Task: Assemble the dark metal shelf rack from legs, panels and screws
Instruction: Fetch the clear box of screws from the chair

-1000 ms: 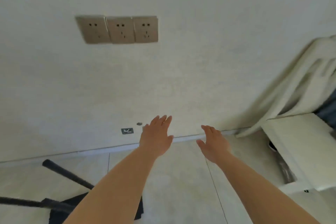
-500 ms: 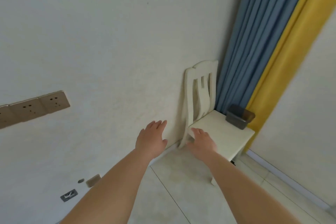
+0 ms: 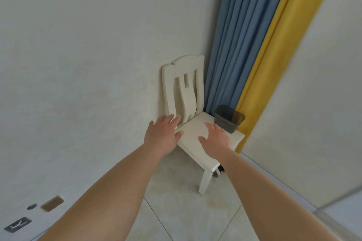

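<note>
No rack legs, panels or screws show in the head view. My left hand [image 3: 163, 135] and my right hand [image 3: 215, 140] are stretched out in front of me, fingers straight and spread, holding nothing. Both hover over the seat of a cream chair [image 3: 197, 146] that stands against the wall. A dark, see-through plastic container [image 3: 228, 120] sits at the seat's far right corner, just beyond my right hand. What it holds cannot be made out.
The chair stands in a room corner beside blue curtains [image 3: 241, 35] and a yellow curtain [image 3: 278, 49]. A pale wall [image 3: 78, 64] runs to the left, with small plates [image 3: 52, 203] low down. The floor is light tile [image 3: 186, 215].
The view swung right, away from the wall sockets and the dark rack parts on the floor, onto the chair. Both hands stayed open and now reach over the seat.
</note>
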